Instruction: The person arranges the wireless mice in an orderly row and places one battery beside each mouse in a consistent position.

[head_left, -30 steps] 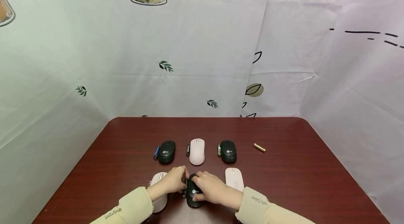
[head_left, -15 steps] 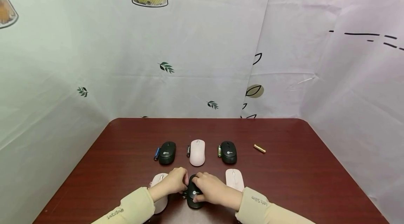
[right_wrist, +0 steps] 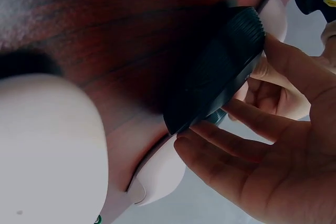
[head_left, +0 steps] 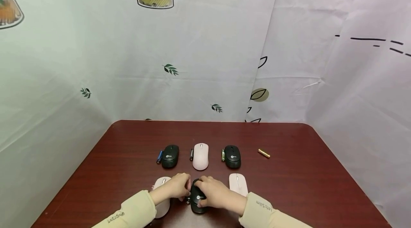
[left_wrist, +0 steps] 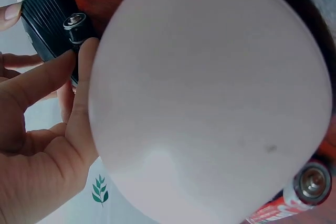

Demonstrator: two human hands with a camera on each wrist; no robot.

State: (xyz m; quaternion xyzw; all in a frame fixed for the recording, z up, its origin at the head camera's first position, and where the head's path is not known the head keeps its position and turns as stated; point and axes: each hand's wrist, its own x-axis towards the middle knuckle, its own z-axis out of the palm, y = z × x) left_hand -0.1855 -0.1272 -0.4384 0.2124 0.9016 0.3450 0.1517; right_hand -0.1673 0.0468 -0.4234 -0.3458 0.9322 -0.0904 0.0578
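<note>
At the table's front middle, a black computer mouse (head_left: 196, 199) lies with my right hand (head_left: 216, 192) on it. The thumb and fingers of that hand grip the mouse by its sides, as the right wrist view also shows. My left hand (head_left: 176, 187) is just left of the mouse. In the left wrist view, its thumb and index finger pinch a small dark battery (left_wrist: 75, 24) against or close beside the mouse's ribbed side; whether they touch I cannot tell. A white mouse (head_left: 163, 208) sits partly under the left forearm, with a red-and-white battery (left_wrist: 294, 195) beside it.
Behind, a row holds a black mouse (head_left: 170, 156) with a blue battery (head_left: 159, 157), a white mouse (head_left: 200, 156) with a dark battery (head_left: 191, 154), and a black mouse (head_left: 232, 156) with a green battery (head_left: 223, 155). A gold battery (head_left: 264, 153) lies right. Another white mouse (head_left: 238, 183) is partly behind the right wrist.
Both hands stay at the black mouse and the battery with barely any movement. The head view has tilted slightly, so the scene sits a little lower.
</note>
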